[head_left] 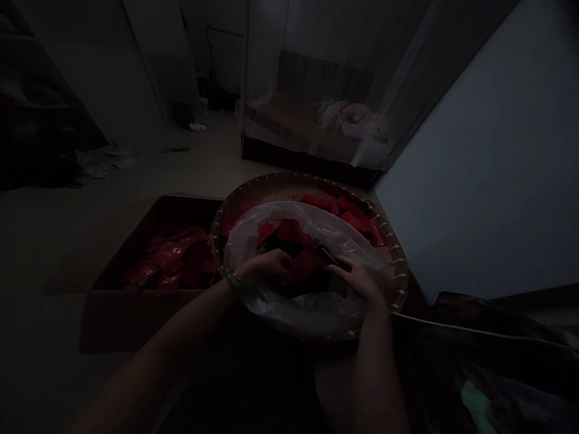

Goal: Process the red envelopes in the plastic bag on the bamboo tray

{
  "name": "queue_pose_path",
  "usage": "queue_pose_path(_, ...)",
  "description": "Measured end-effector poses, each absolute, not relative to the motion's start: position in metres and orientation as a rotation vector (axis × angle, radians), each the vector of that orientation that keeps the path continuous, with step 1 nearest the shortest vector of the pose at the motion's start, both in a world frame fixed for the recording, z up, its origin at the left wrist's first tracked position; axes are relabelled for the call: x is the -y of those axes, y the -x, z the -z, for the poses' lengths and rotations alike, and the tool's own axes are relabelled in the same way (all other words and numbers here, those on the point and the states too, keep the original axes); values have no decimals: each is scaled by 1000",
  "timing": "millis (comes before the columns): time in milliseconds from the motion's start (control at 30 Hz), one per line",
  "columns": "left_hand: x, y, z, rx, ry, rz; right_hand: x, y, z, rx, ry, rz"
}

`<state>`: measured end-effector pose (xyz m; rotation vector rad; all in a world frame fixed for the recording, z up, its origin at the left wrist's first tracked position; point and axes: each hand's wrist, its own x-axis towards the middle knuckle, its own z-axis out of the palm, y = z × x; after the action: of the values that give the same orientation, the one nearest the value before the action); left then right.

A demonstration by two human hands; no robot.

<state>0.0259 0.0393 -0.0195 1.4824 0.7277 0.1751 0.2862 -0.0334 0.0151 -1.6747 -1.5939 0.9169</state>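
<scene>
A clear plastic bag lies spread open in a round woven bamboo tray, with dark red pieces inside it. Over the bag's left side is my left hand, its fingers curled down at the edge of a red piece; whether they grip it is hidden in the dark. My right hand is at the bag's right side, thumb and fingers closed around a thin, pale-edged object that points up and left. Its kind is too dark to make out.
Left of the tray stands an open cardboard box holding red packets with gold flower prints. More red pieces lie at the tray's far right. Behind is a netted bed; a white wall rises at the right.
</scene>
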Motion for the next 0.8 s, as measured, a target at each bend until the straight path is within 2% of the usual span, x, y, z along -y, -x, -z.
queue_pose_path(133, -39, -25, 12, -784, -1449, -328, 34, -285, -9, 1640, 1774, -954)
queue_pose_path(267, -34, -18, -6, -570, -1410, -421, 37, -279, -5, 1773, 1783, -1000)
queue_pose_path(367, -38, -10, -14, -507, -1251, -751, 38, -275, -6, 1819, 1805, -964)
queue_pose_path(433, -45, -9, -14, -636, -1005, -1159, 38, -274, -8, 1811, 1812, -954)
queue_pose_path(467, -48, -10, -13, -655, -981, -1198, 38, -273, -9, 1806, 1810, -960)
queue_pose_path(633, -54, -24, -2, -782, -1126, -1058, 35, -272, -8, 1786, 1776, -934)
queue_pose_path(800, -52, -33, 12, -1105, -1662, -786, 29, -279, 4, 1760, 1908, -565)
